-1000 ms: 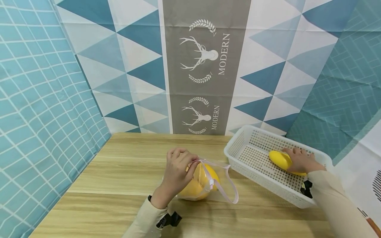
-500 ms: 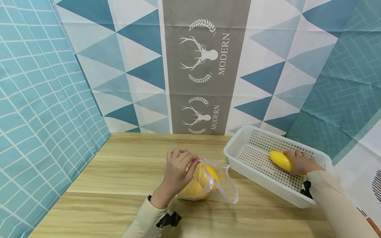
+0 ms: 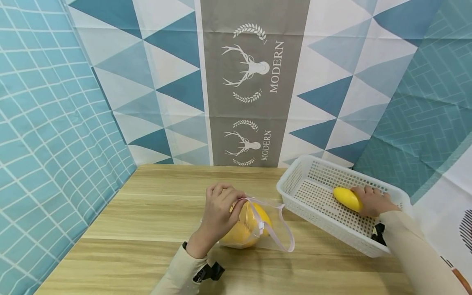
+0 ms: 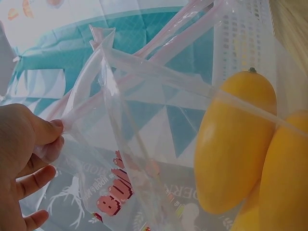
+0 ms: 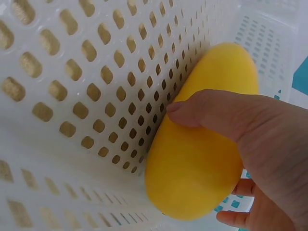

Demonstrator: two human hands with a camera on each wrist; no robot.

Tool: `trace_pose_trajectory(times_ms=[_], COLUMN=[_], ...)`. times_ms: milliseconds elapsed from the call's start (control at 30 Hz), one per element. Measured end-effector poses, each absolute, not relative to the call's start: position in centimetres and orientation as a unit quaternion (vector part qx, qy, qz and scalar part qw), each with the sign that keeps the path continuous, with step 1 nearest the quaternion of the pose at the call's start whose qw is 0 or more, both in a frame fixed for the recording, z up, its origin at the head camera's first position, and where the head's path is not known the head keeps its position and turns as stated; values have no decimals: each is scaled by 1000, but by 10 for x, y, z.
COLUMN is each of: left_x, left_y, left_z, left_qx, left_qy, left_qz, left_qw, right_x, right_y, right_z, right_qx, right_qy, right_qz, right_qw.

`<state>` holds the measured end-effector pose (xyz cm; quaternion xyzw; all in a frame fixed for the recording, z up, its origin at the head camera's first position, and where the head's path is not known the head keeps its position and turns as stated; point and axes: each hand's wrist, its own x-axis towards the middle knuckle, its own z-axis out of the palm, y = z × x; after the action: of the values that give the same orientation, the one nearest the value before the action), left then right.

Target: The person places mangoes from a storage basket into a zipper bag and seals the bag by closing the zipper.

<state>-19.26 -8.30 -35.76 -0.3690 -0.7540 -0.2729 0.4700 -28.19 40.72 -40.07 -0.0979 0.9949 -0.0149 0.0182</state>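
Observation:
My left hand (image 3: 221, 205) pinches the top edge of a clear zip bag (image 3: 285, 229) between thumb and forefinger. The bag's pink-edged mouth with its slider hangs open toward the right. Several yellow mangoes (image 4: 236, 144) lie inside it, seen through the plastic. On the right, my right hand (image 3: 372, 200) reaches into a white perforated basket (image 3: 295, 205) and grips a single yellow mango (image 5: 197, 159). In the right wrist view the thumb lies across the top of this mango, and the other fingers are partly hidden behind it. The mango is close along the perforated surface.
A wood-grain table (image 3: 147, 213) carries the bag and basket. Behind it hangs a patterned cloth (image 3: 254, 82) with deer prints, and a blue checked cloth (image 3: 48, 135) borders the left side.
My right hand has shifted slightly on the mango in the basket, with its fingers drawn further round the near end. The left hand and bag keep their place.

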Motion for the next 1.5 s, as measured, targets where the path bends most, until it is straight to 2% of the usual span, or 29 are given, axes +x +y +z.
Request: trace_pose_trajectory(times_ms=[867, 1267, 1500], left_x=[-194, -193, -194], left_y=[-83, -83, -82], left_z=[-359, -357, -359], left_qx=[-373, -370, -372], left_qy=[-748, -750, -746], left_qz=[-273, -274, -274], left_qw=[477, 475, 479], right_x=[-281, -272, -270], right_y=[407, 401, 399], right_z=[-389, -370, -365], right_qx=[-136, -152, -177], right_qy=[989, 984, 975], right_qz=[2, 1, 8], right_qw=[-62, -96, -133])
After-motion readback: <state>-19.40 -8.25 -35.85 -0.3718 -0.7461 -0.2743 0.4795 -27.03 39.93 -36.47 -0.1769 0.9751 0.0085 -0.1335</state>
